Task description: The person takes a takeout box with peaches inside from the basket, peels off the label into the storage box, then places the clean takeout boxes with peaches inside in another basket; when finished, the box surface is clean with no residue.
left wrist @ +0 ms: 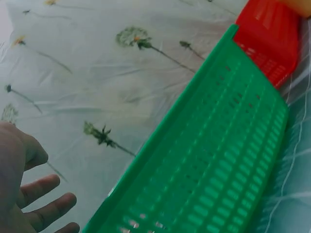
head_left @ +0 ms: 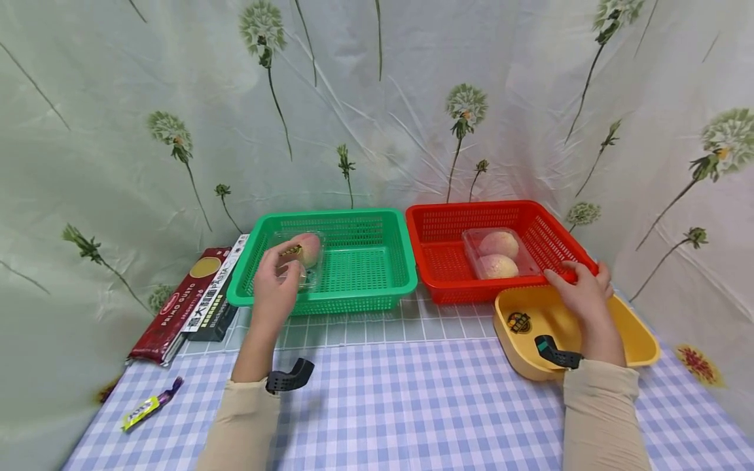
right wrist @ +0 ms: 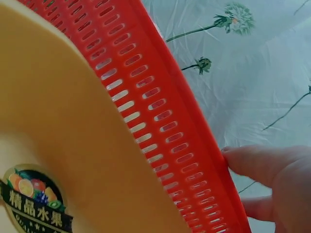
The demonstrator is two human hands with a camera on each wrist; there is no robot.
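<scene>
- My left hand [head_left: 275,278] hovers over the green basket's [head_left: 359,297] left end, fingers loosely spread, seemingly just touching a clear peach box [head_left: 300,255].
- My right hand [head_left: 580,288] grips the red basket's [head_left: 448,294] near right corner.

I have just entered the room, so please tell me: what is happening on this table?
A person works at a checked table. Their left hand reaches over the green basket, at a clear box holding a peach. Their right hand holds the rim of the red basket, where a clear box with two peaches lies. A yellow tray sits beneath that hand.
</scene>
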